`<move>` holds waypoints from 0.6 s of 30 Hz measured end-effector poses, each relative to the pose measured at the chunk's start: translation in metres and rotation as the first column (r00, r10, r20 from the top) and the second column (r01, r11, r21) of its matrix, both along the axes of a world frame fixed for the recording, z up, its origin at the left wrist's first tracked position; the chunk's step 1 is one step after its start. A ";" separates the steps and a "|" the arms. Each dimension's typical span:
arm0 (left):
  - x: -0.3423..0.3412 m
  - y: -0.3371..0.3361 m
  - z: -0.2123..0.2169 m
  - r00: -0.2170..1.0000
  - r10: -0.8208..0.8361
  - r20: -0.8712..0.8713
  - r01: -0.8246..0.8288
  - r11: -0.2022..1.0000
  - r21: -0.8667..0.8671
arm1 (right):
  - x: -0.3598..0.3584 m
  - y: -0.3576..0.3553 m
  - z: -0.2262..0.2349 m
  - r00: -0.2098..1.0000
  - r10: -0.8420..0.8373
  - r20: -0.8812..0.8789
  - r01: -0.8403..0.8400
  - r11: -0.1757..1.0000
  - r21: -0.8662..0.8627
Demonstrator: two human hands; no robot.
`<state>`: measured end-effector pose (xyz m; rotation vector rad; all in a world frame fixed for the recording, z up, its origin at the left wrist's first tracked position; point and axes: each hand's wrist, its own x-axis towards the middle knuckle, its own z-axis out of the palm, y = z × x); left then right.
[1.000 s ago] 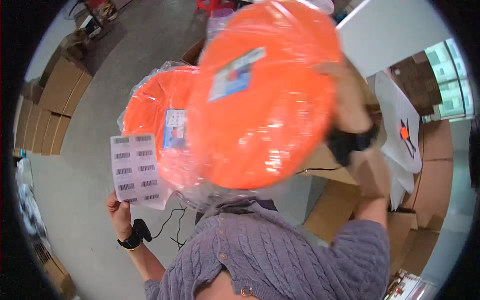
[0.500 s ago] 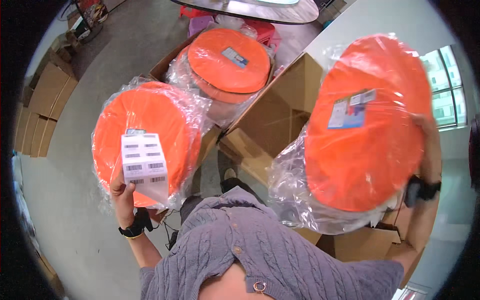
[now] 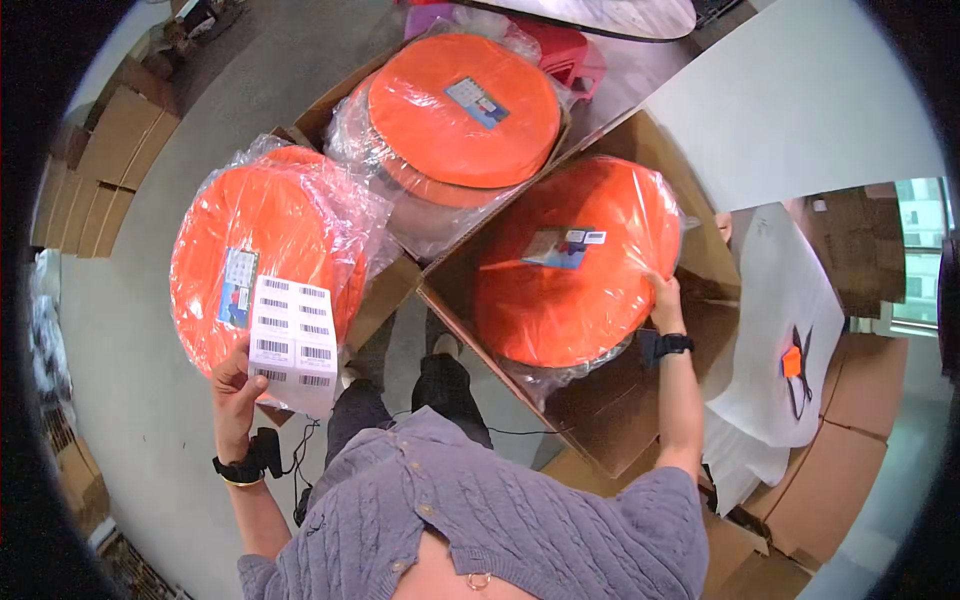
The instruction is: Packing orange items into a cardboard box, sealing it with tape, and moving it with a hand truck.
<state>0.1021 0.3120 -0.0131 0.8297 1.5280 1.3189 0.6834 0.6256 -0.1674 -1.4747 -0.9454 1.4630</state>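
Left hand [image 3: 235, 388]: thumb and fingers clamped on the lower left corner of a white sheet of barcode labels [image 3: 290, 345], held up with the printed side showing. Right hand [image 3: 666, 305]: fingers on the right-hand edge of a round orange disc [image 3: 570, 280]; whether they grip it or merely rest there, I cannot tell. That disc lies tilted inside an open cardboard box [image 3: 715, 262] in front of the person and to the right, clear plastic showing beneath its near edge, a blue label and a small white sticker on its face.

Behind the label sheet, to the left, are more orange discs [image 3: 265, 210] in shiny clear plastic — the sheet covers part of them. Beyond, a second box [image 3: 325, 112] holds a stack of orange discs [image 3: 465, 110], the top one with a blue label.

Farther out: a red stool [image 3: 570, 55] past the second box, white sheeting [image 3: 770, 330] at the right with a small orange tag [image 3: 792, 361] on it, and brown cartons [image 3: 120, 150] at far left on a grey floor [image 3: 150, 360].
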 end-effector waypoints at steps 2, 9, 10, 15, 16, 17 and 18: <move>0.007 0.003 -0.006 0.999 0.023 -0.032 -0.024 0.999 -0.043 | 0.019 -0.009 -0.069 0.994 -0.102 0.041 0.105 0.990 -0.092; 0.038 0.044 -0.015 0.984 0.137 -0.118 -0.159 0.967 -0.201 | 0.059 -0.052 -0.216 0.913 -0.283 0.293 0.301 0.953 -0.017; 0.037 0.045 -0.025 0.983 0.140 -0.121 -0.154 0.982 -0.114 | 0.054 -0.053 -0.210 0.921 -0.254 0.297 0.234 0.967 0.099; 0.046 0.062 -0.031 0.989 0.106 0.104 -0.102 0.994 -0.044 | -0.102 -0.058 0.003 0.985 0.169 -0.026 -0.170 0.985 -0.017; 0.056 0.072 -0.024 0.990 0.105 0.091 -0.107 0.994 0.017 | -0.128 -0.067 0.039 0.964 0.250 -0.085 -0.248 0.968 0.041; 0.061 0.076 -0.018 0.991 0.085 0.104 -0.091 0.994 0.056 | -0.152 -0.079 0.065 0.922 0.371 -0.111 -0.361 0.927 0.097; 0.066 0.078 -0.010 0.991 0.073 0.114 -0.084 0.992 0.094 | -0.175 -0.093 0.086 0.862 0.490 -0.128 -0.470 0.869 0.156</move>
